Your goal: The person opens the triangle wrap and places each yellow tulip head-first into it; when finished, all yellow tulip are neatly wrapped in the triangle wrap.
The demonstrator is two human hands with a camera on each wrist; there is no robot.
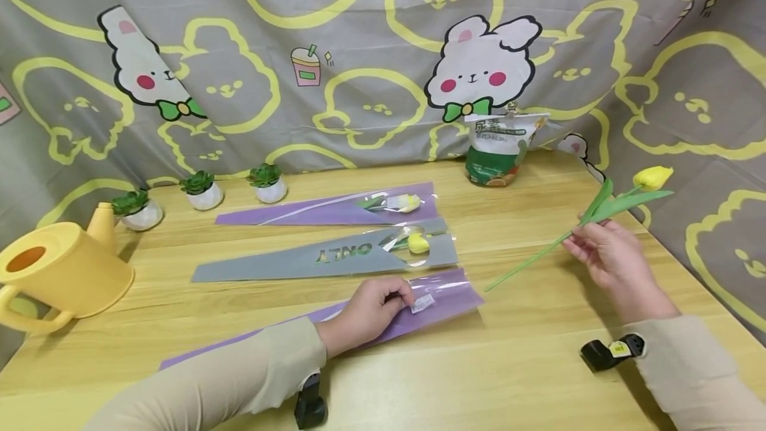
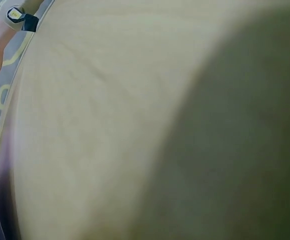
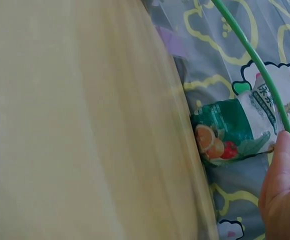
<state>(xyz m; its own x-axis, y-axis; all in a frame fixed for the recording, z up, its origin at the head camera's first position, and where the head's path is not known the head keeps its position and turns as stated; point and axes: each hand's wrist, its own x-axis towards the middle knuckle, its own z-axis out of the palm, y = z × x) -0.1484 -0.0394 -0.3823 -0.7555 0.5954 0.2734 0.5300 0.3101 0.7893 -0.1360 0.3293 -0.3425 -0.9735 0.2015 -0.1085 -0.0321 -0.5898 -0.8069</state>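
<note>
My right hand [image 1: 613, 261] pinches the stem of a yellow tulip [image 1: 653, 179] over the right side of the table. Its bloom points up to the right, and the bare stem slants down to the left. In the right wrist view the green stem [image 3: 257, 60] curves up from the fingers. On the left, my left hand [image 1: 372, 311] pinches a purple flower sleeve [image 1: 451, 290] near its wide end, by a small white label [image 1: 422, 303]. The forearm covers part of that sleeve. In the left wrist view, blurred beige fills most of the picture.
Behind lie a grey sleeve [image 1: 269, 262] with a yellow tulip and another purple sleeve [image 1: 317, 210] with a pale tulip. A yellow watering can [image 1: 90, 271] and three potted succulents [image 1: 267, 185] stand left. A green-white bag [image 1: 497, 151] stands at the back before a patterned curtain.
</note>
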